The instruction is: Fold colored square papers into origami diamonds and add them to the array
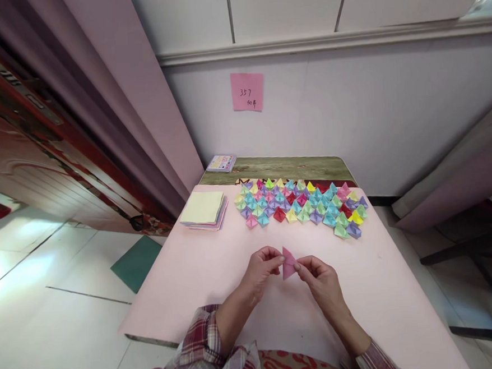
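A small folded pink paper piece [288,263] is held just above the pink table cover [193,278]. My left hand [262,269] pinches its left side, and my right hand [320,277] pinches its right side with fingers closed. Beyond my hands, several small folded paper shapes [302,206] in many colours lie packed together in rows. A stack of square paper sheets [204,210], pale yellow on top, rests at the table's left rear.
A pack of coloured paper [221,163] lies on the bare wooden end of the table [287,167] by the wall. A pink note [247,91] is stuck on the wall. A green sheet [137,262] lies on the floor at left. A dark chair frame [482,252] stands at right.
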`<move>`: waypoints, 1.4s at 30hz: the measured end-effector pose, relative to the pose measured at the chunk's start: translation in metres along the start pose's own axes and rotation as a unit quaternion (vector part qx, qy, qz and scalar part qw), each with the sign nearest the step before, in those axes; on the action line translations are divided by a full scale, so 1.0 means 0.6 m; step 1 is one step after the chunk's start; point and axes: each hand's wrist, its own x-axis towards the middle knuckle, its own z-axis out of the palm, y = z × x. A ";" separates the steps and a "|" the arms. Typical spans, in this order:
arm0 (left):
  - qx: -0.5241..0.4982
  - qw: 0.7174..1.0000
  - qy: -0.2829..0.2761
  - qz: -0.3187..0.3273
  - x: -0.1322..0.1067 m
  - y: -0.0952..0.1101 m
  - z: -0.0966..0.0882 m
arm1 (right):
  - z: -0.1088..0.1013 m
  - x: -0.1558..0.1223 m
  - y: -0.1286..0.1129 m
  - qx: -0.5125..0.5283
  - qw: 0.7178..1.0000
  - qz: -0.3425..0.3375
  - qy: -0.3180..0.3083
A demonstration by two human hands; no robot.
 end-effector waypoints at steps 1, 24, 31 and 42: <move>-0.009 1.000 -0.006 -0.011 0.000 0.000 -0.001 | -0.003 0.002 0.000 0.000 1.000 0.007 -0.007; 0.606 0.583 0.092 0.533 -0.029 -0.001 0.004 | 0.007 -0.001 0.005 0.069 0.996 0.044 -0.046; 0.541 0.641 0.111 0.533 -0.034 0.010 0.005 | 0.013 -0.001 -0.006 0.074 0.997 0.022 -0.028; 0.400 0.769 0.095 0.489 -0.037 0.020 0.013 | 0.011 -0.003 -0.018 0.066 0.997 -0.036 -0.016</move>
